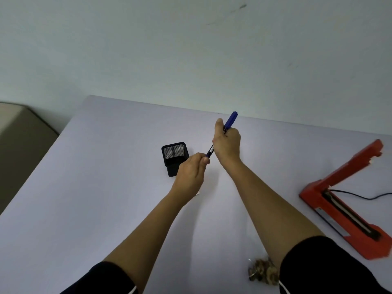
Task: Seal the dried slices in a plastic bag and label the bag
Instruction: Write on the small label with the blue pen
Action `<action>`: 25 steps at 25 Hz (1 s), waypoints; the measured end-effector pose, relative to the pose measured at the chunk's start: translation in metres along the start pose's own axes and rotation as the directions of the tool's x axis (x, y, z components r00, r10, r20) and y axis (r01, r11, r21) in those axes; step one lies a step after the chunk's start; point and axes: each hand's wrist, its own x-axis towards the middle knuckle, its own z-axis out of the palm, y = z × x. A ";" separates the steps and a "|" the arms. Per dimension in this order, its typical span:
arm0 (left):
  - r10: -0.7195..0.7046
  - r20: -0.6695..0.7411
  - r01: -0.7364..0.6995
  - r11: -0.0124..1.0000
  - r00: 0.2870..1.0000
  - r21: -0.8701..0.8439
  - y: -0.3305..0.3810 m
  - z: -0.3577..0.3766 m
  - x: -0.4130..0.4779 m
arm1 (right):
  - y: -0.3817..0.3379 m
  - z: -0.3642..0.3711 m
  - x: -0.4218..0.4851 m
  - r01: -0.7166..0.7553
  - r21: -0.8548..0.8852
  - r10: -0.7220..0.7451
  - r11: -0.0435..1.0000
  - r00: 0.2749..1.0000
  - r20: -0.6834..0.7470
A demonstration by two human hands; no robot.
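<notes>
A blue pen (231, 119) is held slanted above the middle of the table. My right hand (227, 143) grips its upper part near the blue cap, and my left hand (191, 172) pinches its lower end. A small white piece, perhaps a label, peeks out under my left wrist (198, 193). A clear plastic bag of dried brown slices (263, 272) lies at the near edge, partly hidden by my right sleeve.
A black mesh pen holder (175, 157) stands just left of my left hand. A red heat sealer (343, 200) with its arm raised sits at the right, a black cord trailing off right. The pale table (95, 187) meets the wall behind.
</notes>
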 end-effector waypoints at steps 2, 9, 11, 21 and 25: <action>-0.051 0.064 0.057 0.994 0.997 -0.096 0.000 0.001 -0.006 | 0.010 0.001 -0.007 -0.021 -0.019 0.022 1.000 0.999 0.030; -0.427 0.165 0.440 0.897 0.889 -0.049 -0.086 -0.008 -0.095 | -0.007 -0.037 0.026 -0.028 0.117 0.039 0.993 0.995 -0.095; -0.453 0.028 0.449 0.889 0.891 0.086 -0.107 -0.017 -0.100 | 0.006 -0.034 0.016 0.024 0.011 -0.024 1.000 1.000 0.019; -0.402 -0.181 0.440 0.834 0.898 0.334 -0.167 -0.040 -0.069 | 0.128 0.009 -0.042 -0.047 0.167 0.025 0.985 0.991 0.133; -0.422 -0.191 0.460 0.854 0.886 0.243 -0.168 -0.037 -0.075 | 0.158 0.027 -0.054 -0.072 0.162 0.057 0.984 0.994 0.093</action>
